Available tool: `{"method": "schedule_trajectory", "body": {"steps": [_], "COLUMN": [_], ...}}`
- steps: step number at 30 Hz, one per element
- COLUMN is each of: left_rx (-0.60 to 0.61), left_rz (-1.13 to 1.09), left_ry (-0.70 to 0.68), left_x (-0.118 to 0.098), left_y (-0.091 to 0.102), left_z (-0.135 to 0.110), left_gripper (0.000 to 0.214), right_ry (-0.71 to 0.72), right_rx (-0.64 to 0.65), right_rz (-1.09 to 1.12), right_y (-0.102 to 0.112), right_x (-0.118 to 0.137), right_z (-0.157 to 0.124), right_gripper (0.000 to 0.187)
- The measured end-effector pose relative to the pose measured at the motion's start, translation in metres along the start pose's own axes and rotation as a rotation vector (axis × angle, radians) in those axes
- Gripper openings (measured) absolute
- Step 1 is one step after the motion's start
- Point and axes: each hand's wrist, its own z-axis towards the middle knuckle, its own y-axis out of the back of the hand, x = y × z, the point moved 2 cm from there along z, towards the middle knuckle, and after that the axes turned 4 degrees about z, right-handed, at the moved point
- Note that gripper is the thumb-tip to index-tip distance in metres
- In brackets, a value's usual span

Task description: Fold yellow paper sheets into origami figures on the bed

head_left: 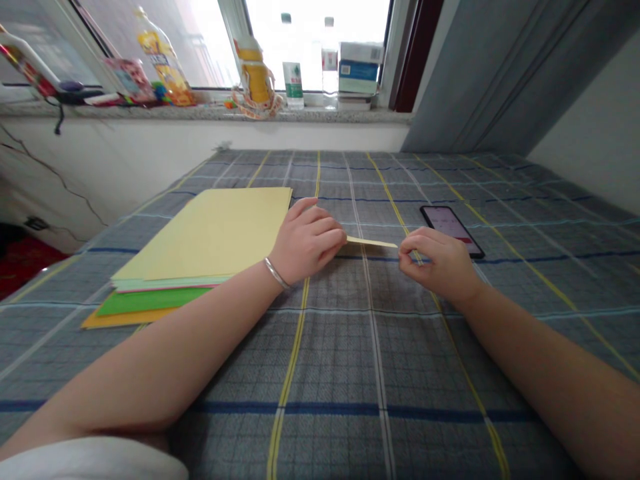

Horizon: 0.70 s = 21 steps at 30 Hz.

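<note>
Yellow paper strip [373, 242] stretches level between the two hands, above the middle of the bed [330, 427]. Its left end disappears into the left hand [307, 241], whose fingers [325, 230] curl closed over it, pressed together; a silver bangle [277, 273] circles that wrist. The right hand [439, 267] has its fingers [413, 243] bunched at the strip's other tip, but whether they pinch it cannot be told.

Just beside the left forearm lies a paper stack [200, 250], pale yellow sheets on top, with pale green, green and orange edges showing beneath. A phone [453, 230] lies face up beyond the right hand, its screen lit pink.

The bed's cover is grey check with yellow and blue stripes. Past its far edge, a granite sill [210, 113] carries a yellow-labelled bottle [163, 60], a green-labelled water bottle [293, 80] and stacked boxes [360, 67]; their writing is unreadable. A grey curtain [480, 73] hangs at the right, above the bed's far corner.
</note>
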Motion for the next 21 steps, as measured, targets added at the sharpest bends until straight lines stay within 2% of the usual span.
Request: {"method": "schedule_trajectory", "body": {"steps": [5,8,13,18,21], "left_rx": [0.007,0.008,0.04,0.038,0.067], "left_rz": [-0.006,0.01,-0.05,-0.072,-0.007], "left_ry": [0.056,0.026,-0.069,-0.138,-0.16], "left_x": [0.005,-0.005,-0.022,-0.028,-0.036], "left_y": [-0.002,-0.004,-0.007,-0.008,-0.008], "left_z": [-0.002,-0.002,-0.002,-0.001,0.001], "left_gripper": [0.015,0.015,0.012,0.01,0.012], "right_ry": [-0.08,-0.024,0.117,0.165,0.179], "right_rx": [-0.056,-0.032,0.132,0.136,0.145], "right_rz": [0.051,0.018,-0.082,-0.144,-0.147], "right_y": [0.002,-0.002,-0.013,-0.019,-0.022], "right_x": [-0.007,-0.002,0.014,0.024,0.028], "right_z": [0.001,0.001,0.0,0.002,0.003], "right_gripper": [0.007,0.012,0.015,0.021,0.023]}}
